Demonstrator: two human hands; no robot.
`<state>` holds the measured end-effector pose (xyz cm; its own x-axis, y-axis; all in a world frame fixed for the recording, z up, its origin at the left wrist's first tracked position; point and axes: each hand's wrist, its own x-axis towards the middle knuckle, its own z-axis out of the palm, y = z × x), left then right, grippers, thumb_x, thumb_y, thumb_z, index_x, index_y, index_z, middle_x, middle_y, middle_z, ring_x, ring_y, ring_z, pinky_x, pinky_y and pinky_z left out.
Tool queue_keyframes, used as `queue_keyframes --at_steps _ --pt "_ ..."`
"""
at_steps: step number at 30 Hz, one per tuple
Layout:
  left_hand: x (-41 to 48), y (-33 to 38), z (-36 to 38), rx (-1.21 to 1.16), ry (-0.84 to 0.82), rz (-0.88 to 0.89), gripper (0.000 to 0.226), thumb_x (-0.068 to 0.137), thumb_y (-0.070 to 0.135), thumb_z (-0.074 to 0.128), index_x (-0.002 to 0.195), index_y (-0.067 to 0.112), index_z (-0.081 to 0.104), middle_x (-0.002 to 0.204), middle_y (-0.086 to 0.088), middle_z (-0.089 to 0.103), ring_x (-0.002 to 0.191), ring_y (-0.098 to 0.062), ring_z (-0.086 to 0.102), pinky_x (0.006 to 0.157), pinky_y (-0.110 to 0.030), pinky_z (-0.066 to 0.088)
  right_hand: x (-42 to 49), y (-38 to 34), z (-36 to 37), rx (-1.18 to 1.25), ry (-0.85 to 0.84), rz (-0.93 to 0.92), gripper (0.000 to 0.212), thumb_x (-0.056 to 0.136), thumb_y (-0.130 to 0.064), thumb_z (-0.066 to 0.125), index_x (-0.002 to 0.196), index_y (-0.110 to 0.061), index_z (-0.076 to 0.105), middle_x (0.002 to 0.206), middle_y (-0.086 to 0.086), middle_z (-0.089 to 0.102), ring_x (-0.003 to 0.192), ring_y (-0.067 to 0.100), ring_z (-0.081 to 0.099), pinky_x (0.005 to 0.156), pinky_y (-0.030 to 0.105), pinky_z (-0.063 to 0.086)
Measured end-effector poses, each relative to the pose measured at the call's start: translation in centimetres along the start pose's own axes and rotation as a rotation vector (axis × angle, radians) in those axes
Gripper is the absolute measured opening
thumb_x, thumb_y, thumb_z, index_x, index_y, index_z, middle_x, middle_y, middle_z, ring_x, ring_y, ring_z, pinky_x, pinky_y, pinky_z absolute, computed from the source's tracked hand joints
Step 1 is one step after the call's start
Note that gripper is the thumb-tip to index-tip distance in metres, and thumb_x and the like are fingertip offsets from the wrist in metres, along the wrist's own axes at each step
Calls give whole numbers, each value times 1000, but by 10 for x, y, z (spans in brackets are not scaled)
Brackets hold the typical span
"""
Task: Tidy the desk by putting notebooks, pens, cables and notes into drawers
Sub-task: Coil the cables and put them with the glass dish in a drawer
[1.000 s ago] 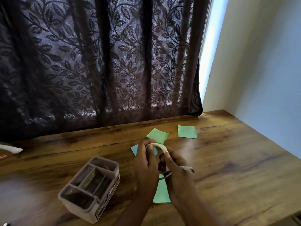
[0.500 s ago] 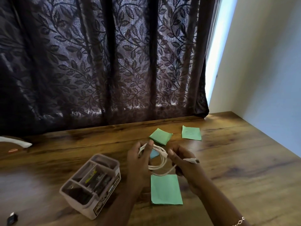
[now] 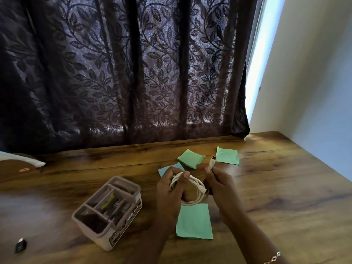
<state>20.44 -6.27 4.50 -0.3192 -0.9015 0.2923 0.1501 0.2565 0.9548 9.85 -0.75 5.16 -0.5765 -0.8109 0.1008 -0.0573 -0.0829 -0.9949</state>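
A white cable (image 3: 197,187) is wound into a loop above the wooden desk (image 3: 276,197). My left hand (image 3: 171,191) grips the loop's left side with the thumb on top. My right hand (image 3: 219,185) pinches the cable's plug end, which sticks up near the far notes. Several sticky notes lie on the desk: a green one (image 3: 194,221) under my hands, a folded green one (image 3: 190,158), another green one (image 3: 227,155) further right and a blue one (image 3: 165,170) partly hidden by my left hand.
A white desk organiser (image 3: 108,210) with compartments stands left of my hands. A small black adapter (image 3: 20,245) lies near the front left edge. A white object (image 3: 22,161) sits at the far left. A dark leaf-patterned curtain (image 3: 123,73) hangs behind the desk and a wall (image 3: 314,82) is on the right.
My hands have drawn apart and lowered a little, and the cable now shows as a wider loop. My right hand has turned the plug end from pointing right to pointing up.
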Motion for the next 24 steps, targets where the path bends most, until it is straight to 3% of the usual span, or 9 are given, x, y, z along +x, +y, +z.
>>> queue_keyframes --at_steps 3,6,9,14,20,24 --pt "1 0 0 -73 22 -22 11 87 11 55 76 13 57 48 4 55 41 -4 52 42 -12 40 0 -10 -2 -45 -128 18 24 97 -14 41 88 -22 62 74 12 62 66 24 63 65 40 54" --pt "1 0 3 -112 -1 -48 13 87 10 53 75 11 56 46 4 55 40 -4 52 42 -13 42 2 -15 -7 -126 -85 -13 25 92 -3 50 87 -20 67 84 12 70 73 26 69 61 40 58" --pt "2 -3 8 -68 0 -29 12 87 15 55 75 15 58 50 5 54 45 -8 52 46 -15 43 6 -17 -11 -148 -29 -44 25 85 -1 59 80 -24 67 78 1 69 66 16 68 54 30 57" --pt "7 -1 9 -129 29 -25 11 87 14 52 85 5 57 48 3 50 36 -6 45 38 -14 40 12 -17 -19 -303 -87 -28 21 84 -1 61 80 -21 67 80 0 68 69 20 69 58 31 59" --pt "6 -1 13 -141 24 -82 10 89 12 50 87 6 57 51 5 50 38 -5 46 39 -14 40 12 -16 -27 -312 -190 -45 27 85 2 57 78 -22 65 83 1 68 74 24 69 64 34 59" --pt "6 -3 13 -197 -8 -190 10 90 14 51 84 11 59 62 -1 58 54 -10 56 49 -16 47 14 -10 -33 -156 -266 -20 16 84 4 56 87 -7 67 85 7 70 70 17 68 57 25 54"
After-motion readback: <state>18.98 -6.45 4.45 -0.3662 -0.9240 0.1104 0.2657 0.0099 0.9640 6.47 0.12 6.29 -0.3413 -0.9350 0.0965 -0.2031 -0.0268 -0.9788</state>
